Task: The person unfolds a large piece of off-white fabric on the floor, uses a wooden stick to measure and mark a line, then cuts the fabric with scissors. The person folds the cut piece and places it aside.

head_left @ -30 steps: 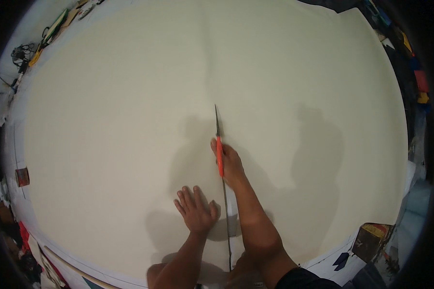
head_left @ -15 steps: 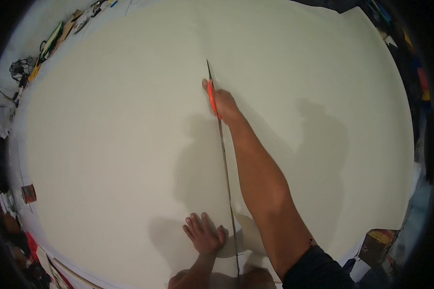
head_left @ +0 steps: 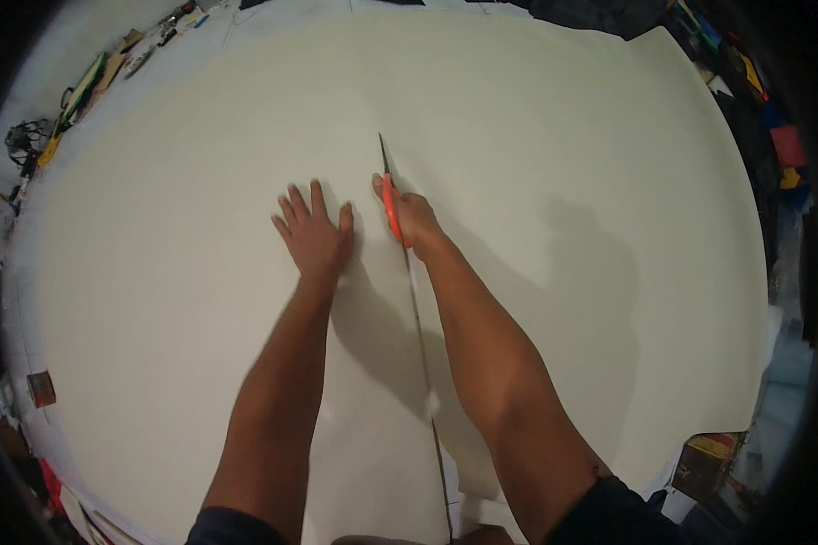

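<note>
A large cream-coloured sheet (head_left: pixel 182 300) covers most of the work surface. My right hand (head_left: pixel 414 218) is closed around the orange handles of a pair of scissors (head_left: pixel 391 207), whose dark blade points away from me over the sheet. Behind the scissors, a dark narrow slit (head_left: pixel 422 341) runs through the sheet back toward my body. To the left of the scissors, my left hand (head_left: pixel 316 238) has its fingers spread over the sheet and holds nothing. Part of the scissors is hidden by my right fingers.
Small tools and scraps (head_left: pixel 91 86) line the far left edge. A small dark red box (head_left: pixel 41 389) sits at the left edge, and a brown box (head_left: pixel 705 461) at the near right corner. Dark cloth (head_left: pixel 591 18) lies along the far edge.
My left hand has moved from near my body to far up the sheet, beside the scissors. The right hand still grips the scissors at about the same place; the view has shifted slightly.
</note>
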Demonstrator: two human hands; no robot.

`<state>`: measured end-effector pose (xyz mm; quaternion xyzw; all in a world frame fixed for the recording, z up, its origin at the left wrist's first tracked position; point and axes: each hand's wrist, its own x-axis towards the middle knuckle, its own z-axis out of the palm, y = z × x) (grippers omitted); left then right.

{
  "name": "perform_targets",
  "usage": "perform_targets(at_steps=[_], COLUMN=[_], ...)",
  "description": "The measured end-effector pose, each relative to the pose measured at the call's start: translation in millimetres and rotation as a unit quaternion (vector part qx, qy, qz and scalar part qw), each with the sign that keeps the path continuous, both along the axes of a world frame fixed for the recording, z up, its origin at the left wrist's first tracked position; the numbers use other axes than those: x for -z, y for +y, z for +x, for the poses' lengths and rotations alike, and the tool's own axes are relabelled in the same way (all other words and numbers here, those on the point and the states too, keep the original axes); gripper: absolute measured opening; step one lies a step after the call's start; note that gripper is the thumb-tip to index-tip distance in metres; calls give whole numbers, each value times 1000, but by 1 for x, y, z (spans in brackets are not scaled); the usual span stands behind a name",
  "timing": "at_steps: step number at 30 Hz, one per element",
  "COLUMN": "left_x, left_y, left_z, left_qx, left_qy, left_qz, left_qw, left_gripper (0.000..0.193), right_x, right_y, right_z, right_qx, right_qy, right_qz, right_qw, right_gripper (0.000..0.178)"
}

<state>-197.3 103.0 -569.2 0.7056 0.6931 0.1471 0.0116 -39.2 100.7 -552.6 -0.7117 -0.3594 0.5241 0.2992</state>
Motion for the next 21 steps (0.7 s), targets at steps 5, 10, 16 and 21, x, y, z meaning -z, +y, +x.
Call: perform_targets(at_steps=[5, 10, 16, 21], left_x=[11, 7, -3, -8], left_y=[20, 23, 22, 25], left_z=[16, 14, 16, 10], left_qx=[18, 6, 4, -1], left_qy=[19, 25, 12, 4], left_qz=[-36, -79, -123, -199], left_qw=[999, 997, 992, 980], left_gripper=[70, 70, 73, 74], right_x=[16, 13, 5, 11], right_y=[1, 15, 130, 222], right_z=[10, 2, 19, 25], right_qx=[12, 47, 50, 56], right_qy=[-47, -18, 30, 29], right_qz=[-26, -3, -3, 5], right_qw=[998, 999, 998, 998], right_gripper=[79, 69, 68, 69])
